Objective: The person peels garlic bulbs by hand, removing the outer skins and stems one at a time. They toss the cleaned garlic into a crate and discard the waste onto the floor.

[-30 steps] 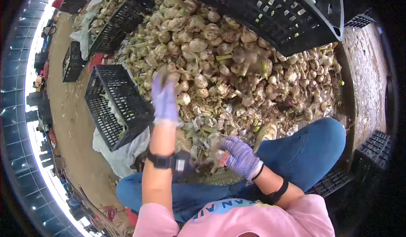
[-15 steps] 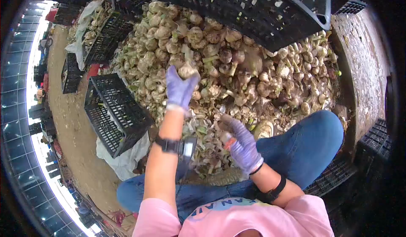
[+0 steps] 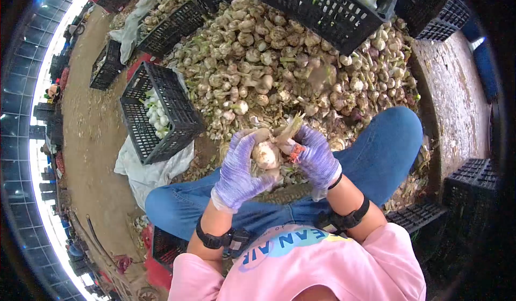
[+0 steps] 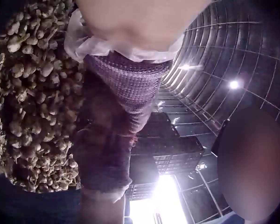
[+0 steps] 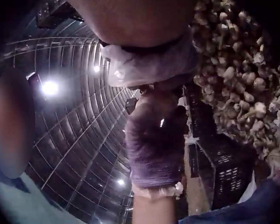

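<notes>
In the head view my gloved left hand (image 3: 239, 167) holds a garlic bulb (image 3: 265, 155) in front of my lap, fingers and thumb round its left side. My gloved right hand (image 3: 317, 156) is curled at the bulb's other side and pinches it near the dry stem (image 3: 291, 128), which points up. Something orange-red (image 3: 295, 152) shows at the right thumb. Both wrist views are dark; in them the purple left glove (image 4: 126, 88) and right glove (image 5: 154, 149) hide the bulb. Beyond the hands lies a large heap of unpeeled garlic (image 3: 247, 59).
A black crate (image 3: 183, 107) with white peeled garlic (image 3: 156, 113) stands left of the heap. Another black crate (image 3: 322, 16) sits over its far side. Loose skins lie before my crossed legs (image 3: 376, 140). A white sheet (image 3: 153, 164) is under the left crate; a low wall (image 3: 457, 86) runs along the right.
My left hand reached to the heap, took a garlic bulb and brought it back to my lap. My right hand has moved up to meet it, and the view has shifted.
</notes>
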Available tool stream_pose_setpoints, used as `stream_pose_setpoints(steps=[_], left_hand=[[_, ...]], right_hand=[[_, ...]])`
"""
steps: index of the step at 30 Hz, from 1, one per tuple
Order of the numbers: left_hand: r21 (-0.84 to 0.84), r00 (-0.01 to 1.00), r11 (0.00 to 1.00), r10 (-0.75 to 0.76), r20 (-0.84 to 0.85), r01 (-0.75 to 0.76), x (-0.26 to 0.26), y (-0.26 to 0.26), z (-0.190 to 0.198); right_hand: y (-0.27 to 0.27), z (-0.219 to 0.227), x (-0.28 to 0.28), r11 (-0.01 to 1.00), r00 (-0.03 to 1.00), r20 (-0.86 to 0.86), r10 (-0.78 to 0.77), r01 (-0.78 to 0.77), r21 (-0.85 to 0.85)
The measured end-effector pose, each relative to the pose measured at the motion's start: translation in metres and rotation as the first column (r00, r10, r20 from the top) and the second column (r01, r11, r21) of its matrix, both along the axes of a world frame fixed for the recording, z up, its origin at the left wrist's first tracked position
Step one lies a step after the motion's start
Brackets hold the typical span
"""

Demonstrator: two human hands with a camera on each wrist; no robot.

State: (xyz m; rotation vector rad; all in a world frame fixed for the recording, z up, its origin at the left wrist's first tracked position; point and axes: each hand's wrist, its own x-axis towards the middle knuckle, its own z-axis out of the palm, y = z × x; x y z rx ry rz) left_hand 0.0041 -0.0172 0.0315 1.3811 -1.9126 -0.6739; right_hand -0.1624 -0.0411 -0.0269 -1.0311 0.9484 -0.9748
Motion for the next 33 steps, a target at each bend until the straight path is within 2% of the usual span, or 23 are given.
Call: stream_pose_setpoints(steps=[3,6,7,9,10,11,13,15,17,18,19,20,21,22,23,24,25,26,28,29,30,31,33], left_hand=[[0.034,0.998,0.998,-0.044,-0.05,0.046,0.008,0.011,0.001],[0.046,0.991,0.997,-0.058,-0.124,0.064,0.011,0.017,0.0],[0.029,0.984,0.996,-0.074,-0.163,0.08,0.012,0.018,-0.001],[0.009,0.975,0.996,-0.09,-0.204,0.094,0.015,0.021,-0.006],[0.097,0.941,0.992,-0.047,-0.336,0.085,0.017,0.023,-0.011],[0.185,0.89,0.979,0.007,-0.457,0.087,0.018,0.026,-0.016],[0.22,0.844,0.971,0.037,-0.535,0.097,0.018,0.031,-0.022],[0.259,0.792,0.96,0.073,-0.607,0.11,0.014,0.031,-0.019],[0.499,0.545,0.828,0.302,-0.782,0.257,0.011,0.028,-0.004],[0.502,0.546,0.827,0.306,-0.78,0.254,0.015,0.024,-0.011],[0.587,0.315,0.675,0.495,-0.809,0.447,0.023,0.02,-0.025],[0.569,0.097,0.509,0.685,-0.722,0.645,0.028,0.018,-0.037],[0.725,0.285,0.489,0.696,-0.66,0.485,0.025,0.017,-0.042],[0.723,0.284,0.491,0.694,-0.662,0.486,0.02,0.018,-0.045],[0.698,0.345,0.633,0.606,-0.716,0.336,0.015,0.021,-0.046],[0.63,0.419,0.755,0.52,-0.744,0.181,0.009,0.023,-0.046],[0.515,0.589,0.856,0.442,-0.677,-0.051,-0.003,0.025,-0.027],[0.52,0.591,0.853,0.446,-0.672,-0.052,-0.004,0.026,-0.022],[0.482,0.831,0.876,0.251,-0.497,0.024,-0.006,0.029,-0.019],[0.564,0.629,0.809,0.355,-0.692,0.164,-0.002,0.028,-0.03],[0.56,0.554,0.788,0.354,-0.754,0.258,-0.001,0.026,-0.027],[0.577,0.557,0.764,0.356,-0.75,0.288,0.001,0.025,-0.02],[0.597,0.562,0.738,0.361,-0.744,0.316,-0.001,0.025,-0.008]], right_hand=[[0.008,0.03,-0.005,0.99,0.993,0.098,0.065,-0.077,0.121],[0.012,0.037,-0.01,0.988,0.993,0.046,0.107,-0.111,0.109],[0.014,0.044,-0.01,0.968,0.993,0.025,0.114,-0.117,0.223],[0.017,0.046,-0.009,0.984,0.991,0.038,0.13,-0.134,0.119],[0.017,0.047,-0.009,0.989,0.988,0.056,0.146,-0.147,0.018],[0.018,0.047,-0.009,0.989,0.988,0.054,0.148,-0.149,0.016],[0.017,0.047,-0.011,0.973,0.973,0.151,0.174,-0.193,0.127],[0.013,0.036,-0.016,0.96,0.96,0.137,0.246,-0.261,0.106],[0.007,0.034,-0.019,0.94,0.94,0.125,0.319,-0.331,0.088],[0.004,0.043,-0.02,0.915,0.93,-0.097,0.356,-0.368,-0.169],[0.003,0.047,-0.02,0.81,0.893,-0.315,0.321,-0.431,-0.397],[0.004,0.044,-0.021,0.81,0.892,-0.313,0.326,-0.434,-0.394],[0.003,0.037,-0.023,0.795,0.903,-0.343,0.26,-0.402,-0.455],[0.001,0.03,-0.025,0.772,0.911,-0.368,0.189,-0.369,-0.517],[0.009,0.022,-0.027,0.941,0.955,0.045,0.292,-0.279,-0.191],[0.012,0.022,-0.026,0.941,0.955,0.045,0.292,-0.279,-0.189],[0.014,0.025,-0.023,0.96,0.964,0.033,0.265,-0.261,-0.098],[0.017,0.025,-0.021,0.971,0.971,0.021,0.239,-0.239,-0.005],[0.027,0.011,-0.021,0.961,0.954,0.128,0.27,-0.275,0.019],[0.033,0.008,-0.022,0.931,0.857,0.478,0.191,-0.312,0.187],[0.035,0.009,-0.022,0.86,0.663,0.748,0.027,-0.397,0.32],[0.035,0.011,-0.017,0.844,0.609,0.788,-0.092,-0.373,0.387],[0.027,0.021,-0.015,0.868,0.564,0.825,-0.035,-0.392,0.305]])
